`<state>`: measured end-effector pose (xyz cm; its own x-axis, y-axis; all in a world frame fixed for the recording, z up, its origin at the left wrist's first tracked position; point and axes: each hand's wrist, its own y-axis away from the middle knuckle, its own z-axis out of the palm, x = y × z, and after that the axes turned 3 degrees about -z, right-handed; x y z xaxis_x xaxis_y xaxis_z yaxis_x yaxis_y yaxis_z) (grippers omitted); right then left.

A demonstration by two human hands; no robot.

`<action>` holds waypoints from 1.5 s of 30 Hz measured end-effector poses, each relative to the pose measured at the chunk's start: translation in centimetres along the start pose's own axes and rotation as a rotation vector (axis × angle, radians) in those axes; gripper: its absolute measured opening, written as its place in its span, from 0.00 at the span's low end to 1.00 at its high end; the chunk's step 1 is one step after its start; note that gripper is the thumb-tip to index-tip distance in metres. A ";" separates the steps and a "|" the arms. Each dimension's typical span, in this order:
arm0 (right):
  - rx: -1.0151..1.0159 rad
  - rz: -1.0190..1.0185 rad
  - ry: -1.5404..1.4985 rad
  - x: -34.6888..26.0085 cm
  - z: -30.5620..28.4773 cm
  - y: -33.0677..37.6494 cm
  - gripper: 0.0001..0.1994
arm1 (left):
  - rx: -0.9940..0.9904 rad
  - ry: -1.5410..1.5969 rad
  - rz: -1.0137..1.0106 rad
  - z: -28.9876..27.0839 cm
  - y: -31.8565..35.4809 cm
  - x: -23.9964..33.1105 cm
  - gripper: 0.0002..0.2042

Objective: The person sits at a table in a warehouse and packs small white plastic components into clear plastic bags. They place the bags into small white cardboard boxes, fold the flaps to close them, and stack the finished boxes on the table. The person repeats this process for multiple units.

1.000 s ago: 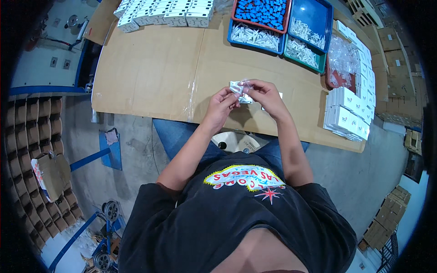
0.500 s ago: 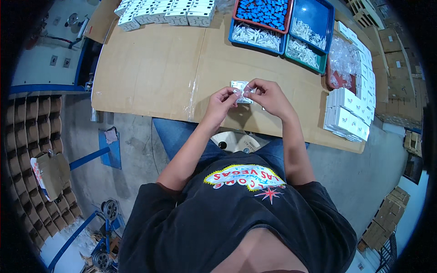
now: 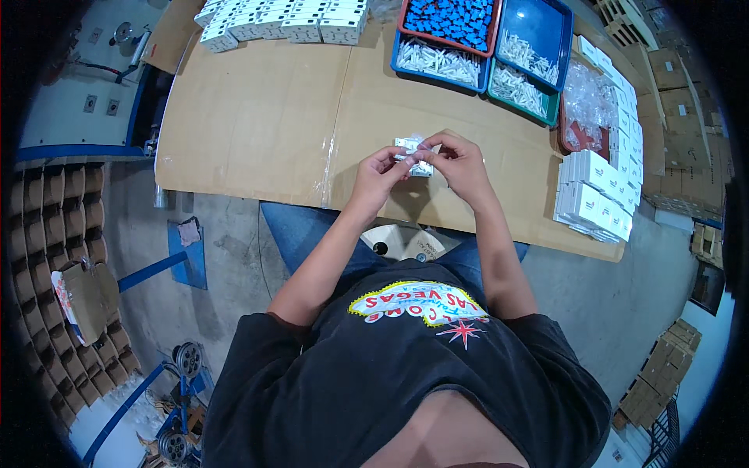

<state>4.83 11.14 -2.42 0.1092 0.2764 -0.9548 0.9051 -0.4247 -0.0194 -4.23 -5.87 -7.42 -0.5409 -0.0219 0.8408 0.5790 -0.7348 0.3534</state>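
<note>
Over the cardboard-covered table [image 3: 257,132], my two hands meet with thumbs and fingertips pinched. My left hand [image 3: 379,173] and my right hand [image 3: 462,165] grip a small piece of clear plastic [image 3: 417,141] between them, perhaps a little bag; its details are too small to tell. Directly beneath the fingers lies a flat white printed piece [image 3: 423,169], a box or a card. The fingers hide part of it.
At the far right, a blue tray [image 3: 476,87] and a green tray [image 3: 552,117] hold small white parts; a red tray [image 3: 494,43] holds blue pieces. White boxes stand at far left [image 3: 300,25] and right [image 3: 597,187], beside crumpled clear bags [image 3: 585,93].
My right hand has moved slightly left and its fingertips have come closer to those of my left hand. The left hand has barely shifted.
</note>
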 end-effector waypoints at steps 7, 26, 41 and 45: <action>-0.079 0.082 -0.019 -1.1 -0.8 0.2 0.06 | -0.002 -0.036 0.050 0.4 0.1 0.4 0.10; -0.350 0.065 0.025 -0.9 -1.8 0.3 0.11 | -0.010 -0.418 0.210 1.2 0.9 0.9 0.16; -0.147 0.019 -0.008 -0.9 -1.5 0.4 0.10 | 0.132 -0.783 0.544 2.2 0.0 0.1 0.14; -0.224 0.034 -0.045 0.0 -2.1 0.2 0.09 | 0.187 -0.806 0.596 2.9 -0.4 0.0 0.15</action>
<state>5.87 12.88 -1.78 0.1277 0.2242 -0.9661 0.9704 -0.2296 0.0750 -2.71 -3.60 -6.35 0.3979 0.1644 0.9026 0.7435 -0.6341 -0.2123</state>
